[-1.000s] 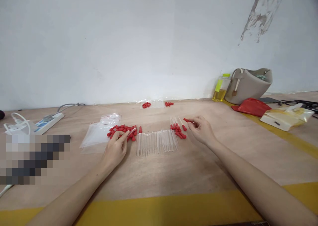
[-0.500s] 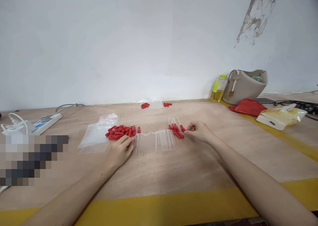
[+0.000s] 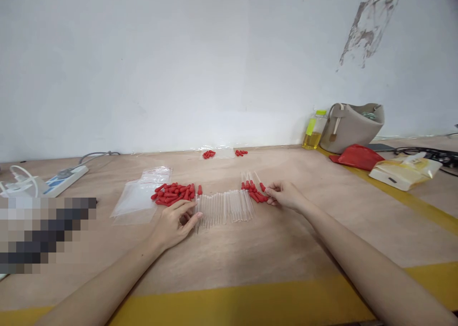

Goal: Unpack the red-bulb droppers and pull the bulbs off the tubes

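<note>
A row of clear glass tubes (image 3: 225, 206) lies on the wooden table (image 3: 250, 245). My left hand (image 3: 177, 222) rests at the row's left end, its fingers and thumb curled round the outermost tube. Just behind it is a pile of red rubber caps (image 3: 173, 193). My right hand (image 3: 285, 195) is pinched on a red-capped dropper at the edge of a small heap of red-capped droppers (image 3: 255, 191), right of the row.
Clear zip bags (image 3: 138, 197) lie left of the caps. More red caps (image 3: 209, 153) sit by the wall. A power strip (image 3: 66, 177) is far left. A yellow bottle (image 3: 314, 130), grey bag (image 3: 354, 125), red pouch (image 3: 356, 156) and packet (image 3: 402, 172) stand at the right.
My left hand came down from the red cap pile to the left end of the tube row. My right hand lowered its dropper to the heap of capped droppers.
</note>
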A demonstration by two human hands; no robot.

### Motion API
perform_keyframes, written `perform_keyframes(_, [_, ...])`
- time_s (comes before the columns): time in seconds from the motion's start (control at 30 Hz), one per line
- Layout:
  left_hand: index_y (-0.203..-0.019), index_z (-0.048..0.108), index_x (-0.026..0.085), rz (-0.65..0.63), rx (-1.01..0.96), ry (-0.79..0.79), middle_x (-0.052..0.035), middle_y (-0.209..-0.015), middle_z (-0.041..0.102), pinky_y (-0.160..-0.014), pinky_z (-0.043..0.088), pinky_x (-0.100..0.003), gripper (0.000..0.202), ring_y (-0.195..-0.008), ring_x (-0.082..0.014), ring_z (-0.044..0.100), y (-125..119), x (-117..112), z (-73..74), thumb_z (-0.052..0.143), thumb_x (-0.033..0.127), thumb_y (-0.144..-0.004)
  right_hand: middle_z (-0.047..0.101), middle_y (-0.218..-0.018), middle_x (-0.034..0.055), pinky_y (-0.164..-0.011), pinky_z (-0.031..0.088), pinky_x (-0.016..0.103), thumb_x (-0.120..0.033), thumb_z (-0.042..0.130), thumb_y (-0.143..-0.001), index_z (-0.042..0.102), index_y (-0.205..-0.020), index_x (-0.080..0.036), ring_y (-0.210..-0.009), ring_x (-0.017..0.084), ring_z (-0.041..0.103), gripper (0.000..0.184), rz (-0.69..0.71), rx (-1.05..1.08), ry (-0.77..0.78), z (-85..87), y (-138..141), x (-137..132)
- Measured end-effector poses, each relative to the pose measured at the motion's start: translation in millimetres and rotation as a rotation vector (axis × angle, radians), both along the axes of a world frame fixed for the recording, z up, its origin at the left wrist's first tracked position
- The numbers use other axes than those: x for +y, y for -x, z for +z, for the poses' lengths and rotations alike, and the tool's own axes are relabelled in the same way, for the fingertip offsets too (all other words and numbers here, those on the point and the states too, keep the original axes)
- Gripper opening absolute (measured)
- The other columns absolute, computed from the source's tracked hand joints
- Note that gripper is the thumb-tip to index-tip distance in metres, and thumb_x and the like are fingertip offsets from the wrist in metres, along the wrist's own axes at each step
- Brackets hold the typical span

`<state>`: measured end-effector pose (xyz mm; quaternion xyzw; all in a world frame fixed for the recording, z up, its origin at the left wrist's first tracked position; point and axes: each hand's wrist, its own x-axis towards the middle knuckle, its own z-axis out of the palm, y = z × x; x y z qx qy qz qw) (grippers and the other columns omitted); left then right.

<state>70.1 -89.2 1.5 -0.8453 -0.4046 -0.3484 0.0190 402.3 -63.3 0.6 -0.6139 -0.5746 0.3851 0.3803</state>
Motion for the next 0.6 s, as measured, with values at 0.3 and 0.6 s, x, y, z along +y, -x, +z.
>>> perform_keyframes(0.3, [-0.125, 0.039, 0.023, -0.023, 0.137, 0.216, -0.0057, -0.100, 0.053, -0.067, 0.049, -0.031, 0.082, -0.077, -0.0179, 0.056, 11.2, -5.8, 10.4, 0.070, 0.052, -0.055, 0.061, -0.056, 0.0012, -0.039, 0.034, 0.020, -0.049, 0.059, -0.066, 0.061, -0.069, -0.017, -0.041, 0.009, 0.050, 0.032, -0.199, -0.199, -0.125, -14.2, -4.6, 18.2])
perform_keyframes(0.6, [-0.116, 0.046, 0.022, -0.015, 0.093, 0.155, -0.0031, -0.088, 0.054, -0.064, 0.048, -0.029, 0.061, -0.072, -0.0157, 0.055, 2.7, -3.1, 8.0, 0.065, 0.049, -0.065, 0.060, -0.054, 0.0033, -0.045, 0.030, 0.022, -0.044, 0.058, -0.065, 0.060, -0.049, -0.019, -0.053, 0.014, 0.054, 0.029, -0.250, -0.446, -0.165, -10.8, 5.3, 23.3])
